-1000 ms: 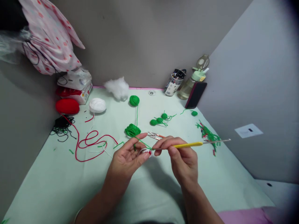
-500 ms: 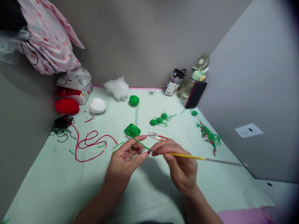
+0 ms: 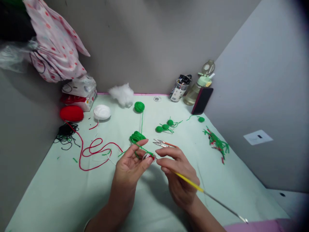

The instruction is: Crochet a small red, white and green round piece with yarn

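Note:
My left hand (image 3: pixel 131 164) pinches a small white and red crochet piece (image 3: pixel 147 157) between thumb and fingers, with green yarn (image 3: pixel 142 148) running over the forefinger back to a loose green yarn heap (image 3: pixel 136 137). My right hand (image 3: pixel 178 175) grips a yellow-handled crochet hook (image 3: pixel 193 185), its tip at the small piece and its metal tail slanting down to the right. Both hands hover above the pale green table cover (image 3: pixel 60 190).
Small snips (image 3: pixel 163 143) lie just beyond my hands. Around the table lie red yarn (image 3: pixel 93 151), a red ball (image 3: pixel 71 113), a white ball (image 3: pixel 101 111), a green ball (image 3: pixel 139 106), small green pieces (image 3: pixel 165 126), yarn scraps (image 3: pixel 217 143), stuffing (image 3: pixel 121 93), a bottle (image 3: pixel 196 88) and a phone (image 3: pixel 202 100).
My right hand has turned so the hook's tail swung from pointing right and level to slanting down toward the lower right. The left hand kept its pinch on the small piece.

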Motion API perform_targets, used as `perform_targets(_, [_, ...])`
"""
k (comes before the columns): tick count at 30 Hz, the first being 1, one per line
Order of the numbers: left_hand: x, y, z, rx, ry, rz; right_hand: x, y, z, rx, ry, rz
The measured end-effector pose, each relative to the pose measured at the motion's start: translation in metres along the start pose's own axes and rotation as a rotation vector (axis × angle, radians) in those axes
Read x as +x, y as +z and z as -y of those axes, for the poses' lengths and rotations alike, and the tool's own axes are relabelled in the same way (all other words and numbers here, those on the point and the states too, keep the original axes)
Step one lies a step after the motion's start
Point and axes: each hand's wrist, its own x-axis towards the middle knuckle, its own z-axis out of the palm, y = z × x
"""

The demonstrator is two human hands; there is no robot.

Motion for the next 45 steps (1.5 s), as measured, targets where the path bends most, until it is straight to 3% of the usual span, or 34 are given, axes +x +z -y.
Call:
perform_targets(5, [-0.004,0.002,0.003,-0.047,-0.046,0.051,-0.004,0.006,-0.001,0.064,0.088,0.023])
perform_targets(11, [-0.006,0.007,-0.004,-0.096,-0.109,0.122,0.003,0.009,0.004,0.119,0.121,-0.059])
perform_targets(14, [-0.004,0.007,-0.006,-0.098,-0.136,0.118,0.002,0.008,0.002,0.185,0.162,-0.021])
perform_targets(18, [-0.001,0.002,-0.003,-0.092,-0.100,0.075,-0.003,0.006,-0.002,0.177,0.182,0.056])
perform_targets(23, [-0.007,-0.008,0.000,0.032,-0.022,0.113,0.000,0.004,0.000,0.087,0.140,-0.065])
perform_targets(26, [-0.012,-0.012,-0.002,0.061,-0.005,0.052,0.003,0.005,-0.001,0.068,0.146,-0.041])
perform_targets(30, [-0.011,-0.009,-0.007,-0.069,-0.023,-0.049,0.001,0.008,-0.003,0.090,0.162,0.006])
perform_targets(38, [0.003,0.007,-0.014,-0.372,-0.129,-0.095,-0.002,0.012,0.001,0.075,0.147,-0.018])
perform_targets(42, [0.002,0.006,-0.014,-0.357,-0.108,-0.016,-0.003,0.013,0.001,0.053,0.138,-0.033])
perform_targets(45, [0.001,0.000,-0.010,-0.155,-0.030,0.078,-0.003,0.013,0.002,0.012,0.133,-0.061])
